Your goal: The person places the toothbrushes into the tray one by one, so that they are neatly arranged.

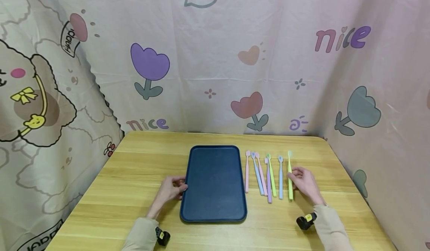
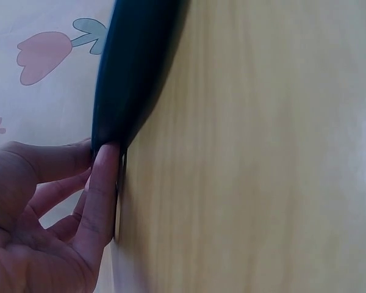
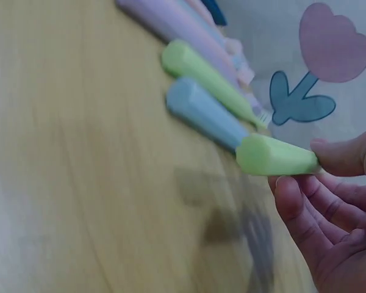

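Observation:
A dark blue rectangular tray lies on the wooden table with nothing on it. My left hand pinches the tray's left rim between thumb and fingers; the left wrist view shows the hand at the tray's edge. At the right of a row of toothbrushes, my right hand pinches a yellow-green toothbrush, bristle end away from me. In the right wrist view its thick handle end sticks out from the hand. A blue toothbrush lies just left of it.
Between tray and right hand lie a green toothbrush, a purple one, another blue one and two pink ones, the leftmost pink toothbrush close beside the tray. A printed curtain hangs behind the table.

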A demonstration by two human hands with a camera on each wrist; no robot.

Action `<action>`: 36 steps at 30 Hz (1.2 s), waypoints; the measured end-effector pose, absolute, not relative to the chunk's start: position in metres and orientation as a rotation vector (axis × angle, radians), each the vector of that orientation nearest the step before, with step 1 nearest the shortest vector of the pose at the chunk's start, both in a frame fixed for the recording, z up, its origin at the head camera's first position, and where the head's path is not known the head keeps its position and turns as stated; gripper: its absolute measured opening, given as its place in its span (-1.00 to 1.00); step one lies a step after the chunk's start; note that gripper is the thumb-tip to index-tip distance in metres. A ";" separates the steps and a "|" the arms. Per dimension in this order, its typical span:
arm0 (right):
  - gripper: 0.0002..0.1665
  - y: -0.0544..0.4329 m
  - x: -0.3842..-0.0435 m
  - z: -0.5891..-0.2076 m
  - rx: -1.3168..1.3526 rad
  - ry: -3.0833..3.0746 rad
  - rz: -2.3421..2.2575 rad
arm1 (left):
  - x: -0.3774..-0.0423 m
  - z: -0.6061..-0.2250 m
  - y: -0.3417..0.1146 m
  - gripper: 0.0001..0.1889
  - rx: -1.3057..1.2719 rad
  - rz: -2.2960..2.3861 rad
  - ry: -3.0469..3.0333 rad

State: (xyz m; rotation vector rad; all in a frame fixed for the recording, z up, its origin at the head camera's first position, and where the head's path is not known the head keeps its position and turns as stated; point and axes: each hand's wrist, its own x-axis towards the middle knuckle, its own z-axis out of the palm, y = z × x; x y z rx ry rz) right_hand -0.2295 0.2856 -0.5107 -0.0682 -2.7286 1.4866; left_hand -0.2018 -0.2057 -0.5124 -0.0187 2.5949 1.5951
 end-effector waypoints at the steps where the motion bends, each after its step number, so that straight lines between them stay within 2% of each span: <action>1: -0.54 0.284 -0.229 -0.510 -0.051 -2.702 1.509 | -0.202 -0.513 -0.206 -0.61 -0.017 1.593 2.594; 8: -0.57 0.268 -0.226 -0.505 -0.050 -2.613 1.646 | -0.201 -0.513 -0.207 -0.60 -0.022 1.585 2.587; 17: -0.43 0.233 -0.225 -0.487 -0.083 -2.565 2.003 | -0.201 -0.513 -0.207 -0.59 -0.016 1.592 2.578; 25: -0.35 0.201 -0.226 -0.478 0.100 -2.560 2.243 | -0.202 -0.513 -0.207 -0.59 0.007 1.583 2.593; 31: -0.41 0.172 -0.230 -0.483 0.217 -2.478 2.414 | -0.202 -0.512 -0.206 -0.60 -0.026 1.575 2.597; 36: -0.45 0.142 -0.233 -0.489 0.197 -2.457 2.451 | -0.201 -0.513 -0.206 -0.60 -0.029 1.579 2.595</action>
